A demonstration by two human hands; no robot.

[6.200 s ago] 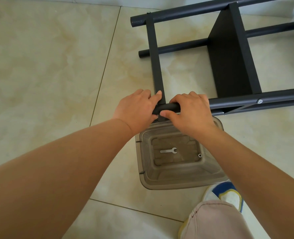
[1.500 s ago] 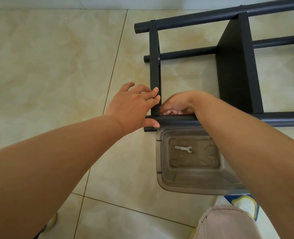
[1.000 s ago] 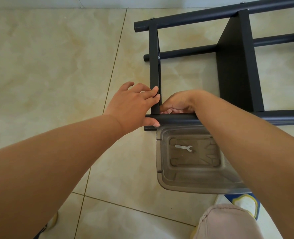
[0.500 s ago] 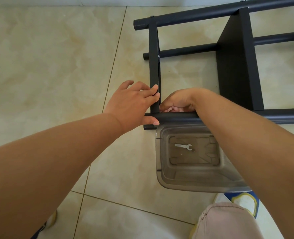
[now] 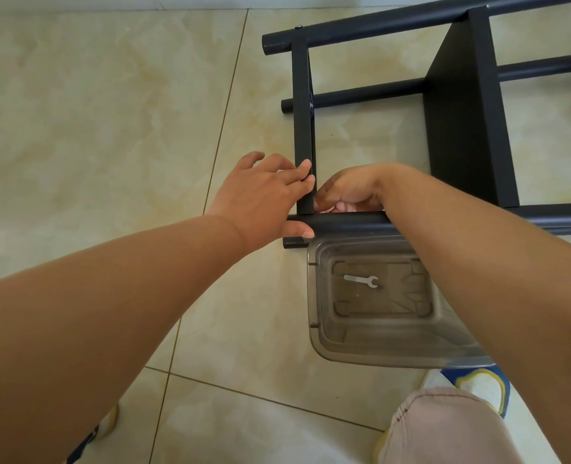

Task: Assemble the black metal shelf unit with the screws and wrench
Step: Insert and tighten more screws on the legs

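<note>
Since six seconds ago the right hand has left the top of the near tube and gone behind it, and the left hand has shifted onto the flat bar; in the last second little changes. The left fingers press the bar while the thumb hooks the tube, a pinch across the joint. The right fingers curl behind the tube; what they hold I cannot tell. The shelf lies on its side on glossy beige floor tiles with thin grout lines, a white wall base along the top edge. The wrench lies in a clear tub just below the tube. No writing is readable.
</note>
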